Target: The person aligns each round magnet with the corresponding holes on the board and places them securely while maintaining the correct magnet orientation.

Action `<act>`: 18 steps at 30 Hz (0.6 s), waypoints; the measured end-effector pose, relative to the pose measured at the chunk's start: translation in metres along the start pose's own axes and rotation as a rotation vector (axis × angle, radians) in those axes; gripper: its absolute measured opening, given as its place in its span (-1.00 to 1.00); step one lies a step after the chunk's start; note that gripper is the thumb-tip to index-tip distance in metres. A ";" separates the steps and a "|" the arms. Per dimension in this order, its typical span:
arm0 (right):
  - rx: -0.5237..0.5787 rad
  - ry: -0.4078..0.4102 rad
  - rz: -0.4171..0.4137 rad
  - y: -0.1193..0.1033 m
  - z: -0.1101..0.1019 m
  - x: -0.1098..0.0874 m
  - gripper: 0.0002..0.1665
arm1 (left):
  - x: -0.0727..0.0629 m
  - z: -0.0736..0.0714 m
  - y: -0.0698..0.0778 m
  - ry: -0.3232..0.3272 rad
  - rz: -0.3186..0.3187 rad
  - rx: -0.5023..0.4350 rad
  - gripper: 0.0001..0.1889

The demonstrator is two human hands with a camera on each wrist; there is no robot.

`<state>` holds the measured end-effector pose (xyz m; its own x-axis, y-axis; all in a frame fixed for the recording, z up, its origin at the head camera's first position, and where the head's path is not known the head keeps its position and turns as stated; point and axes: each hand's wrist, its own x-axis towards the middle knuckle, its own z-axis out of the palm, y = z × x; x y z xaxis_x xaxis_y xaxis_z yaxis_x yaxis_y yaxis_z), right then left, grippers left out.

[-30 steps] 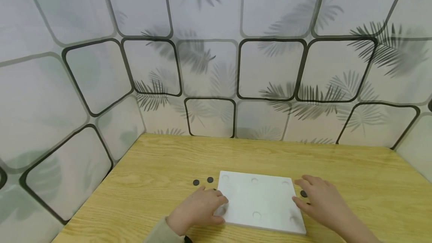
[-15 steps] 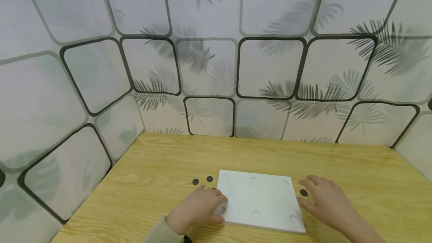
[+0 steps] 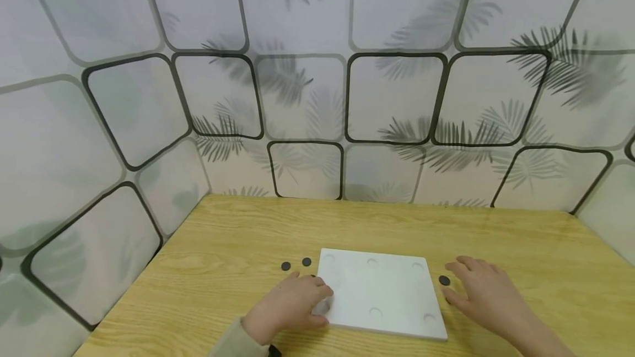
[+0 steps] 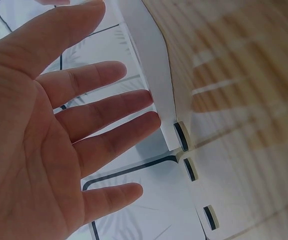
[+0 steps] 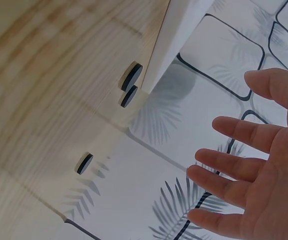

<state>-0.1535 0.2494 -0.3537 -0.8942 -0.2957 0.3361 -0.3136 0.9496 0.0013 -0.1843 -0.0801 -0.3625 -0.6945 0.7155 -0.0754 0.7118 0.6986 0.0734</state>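
A white rectangular board with shallow round recesses lies on the table. My left hand is over its left edge, and in the left wrist view the left hand's fingers are spread and straight, fingertips right at the board's side. To the right of the board, my right hand hovers with extended fingers, holding nothing. Under it lies a black disc; the right wrist view shows more discs near the board. Left of the board are two black discs, with another partly hidden by my left hand.
The wood-grain table runs back to a wall patterned with rounded squares and palm leaves. A side wall borders it on the left. A light sleeve covers the left forearm.
My right hand has drawn away from the board's right edge, moving a little to the right. The left hand stays at the left edge, and the board and discs lie as before.
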 end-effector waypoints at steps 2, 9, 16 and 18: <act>0.000 -0.005 0.004 0.001 0.000 0.000 -0.54 | 0.000 0.000 0.000 -0.004 -0.003 -0.007 -0.60; 0.006 -0.041 0.014 0.003 -0.002 0.001 -0.53 | 0.001 -0.001 -0.002 -0.008 -0.006 -0.007 -0.60; 0.004 -0.049 0.017 0.005 0.000 0.001 -0.54 | 0.002 0.001 -0.002 -0.006 -0.006 0.004 -0.59; 0.004 -0.056 0.021 0.005 0.001 0.001 -0.54 | 0.002 0.002 -0.002 -0.002 -0.004 0.010 -0.60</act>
<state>-0.1560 0.2543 -0.3545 -0.9169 -0.2814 0.2831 -0.2959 0.9552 -0.0089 -0.1868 -0.0797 -0.3646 -0.6970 0.7128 -0.0780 0.7101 0.7013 0.0628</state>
